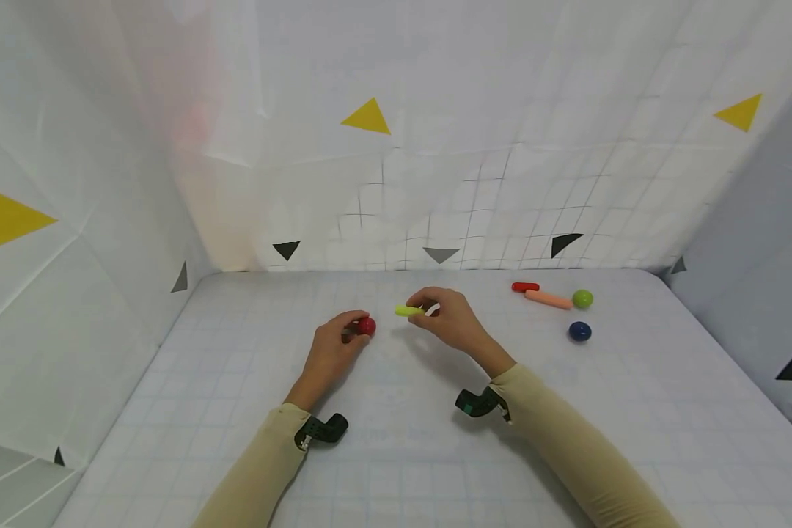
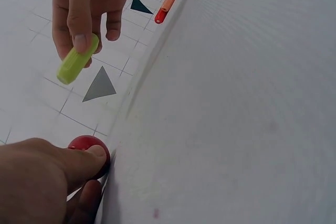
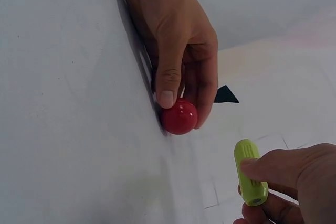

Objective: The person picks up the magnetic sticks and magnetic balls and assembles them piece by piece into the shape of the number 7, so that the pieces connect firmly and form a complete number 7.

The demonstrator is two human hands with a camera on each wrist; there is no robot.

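My left hand (image 1: 330,352) holds a shiny red ball (image 1: 367,325) between thumb and fingers, low over the white table. In the right wrist view the red ball (image 3: 179,116) shows plainly, with the left thumb on its near side. My right hand (image 1: 454,323) pinches a short yellow-green ribbed cylinder (image 1: 408,311) between thumb and fingertips. Seen from the right wrist, the cylinder (image 3: 250,173) has rounded edges and a small dark spot in its end. It is raised above the table, pointing left toward the ball, with a gap between the two.
At the back right of the table (image 1: 383,469) lie a red stick (image 1: 524,287) and an orange stick (image 1: 548,299), ends close together. A green ball (image 1: 583,298) sits beside the orange stick, with a dark blue ball (image 1: 579,331) nearer. White sheet walls (image 1: 237,147) enclose the table.
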